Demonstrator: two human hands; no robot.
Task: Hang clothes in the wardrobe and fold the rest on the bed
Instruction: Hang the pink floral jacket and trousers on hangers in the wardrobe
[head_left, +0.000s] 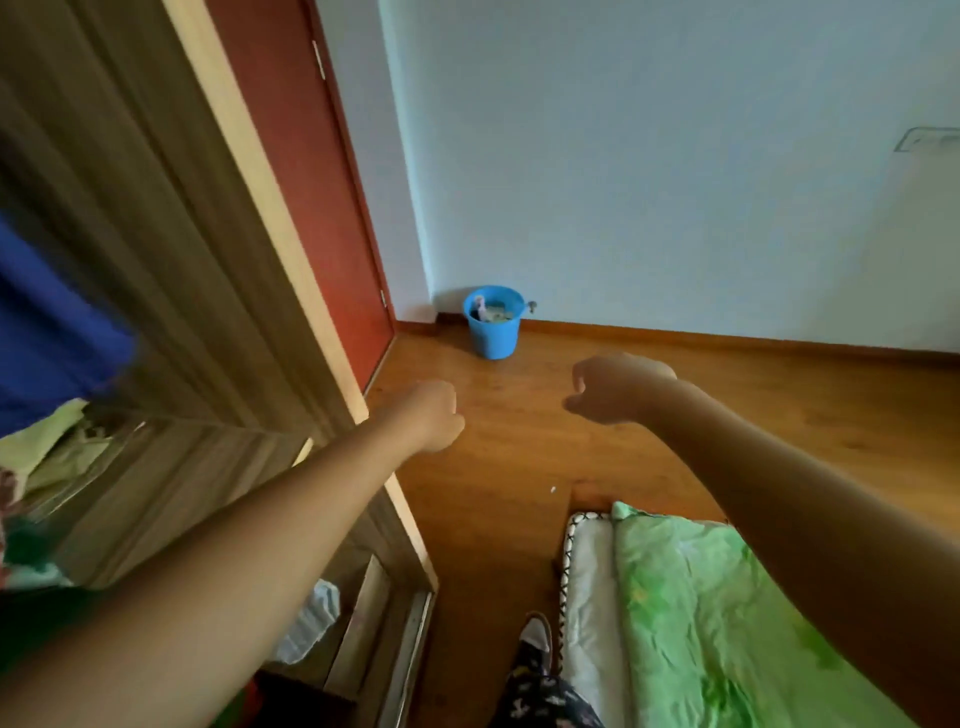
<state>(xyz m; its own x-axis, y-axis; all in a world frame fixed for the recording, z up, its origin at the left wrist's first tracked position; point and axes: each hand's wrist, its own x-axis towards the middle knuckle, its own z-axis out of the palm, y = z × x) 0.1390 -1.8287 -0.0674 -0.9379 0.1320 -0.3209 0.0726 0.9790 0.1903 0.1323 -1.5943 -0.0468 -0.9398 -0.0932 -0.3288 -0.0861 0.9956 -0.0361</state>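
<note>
The wooden wardrobe (171, 270) fills the left side, blurred by motion. Inside it at the far left a blue garment (47, 332) hangs above pale green cloth (47, 447) and other bunched clothes. The bed (691, 613), covered with a green quilt, lies at the lower right. Both my arms reach forward over the floor. My left hand (434, 415) is curled into a fist and holds nothing. My right hand (615, 387) is also curled, with nothing in it. Neither hand touches the wardrobe or the bed.
A blue bucket (493, 322) with some items stands on the wooden floor (519, 467) against the pale wall. A red door (306, 171) is beside the wardrobe. My foot (535, 634) is in the gap between wardrobe and bed.
</note>
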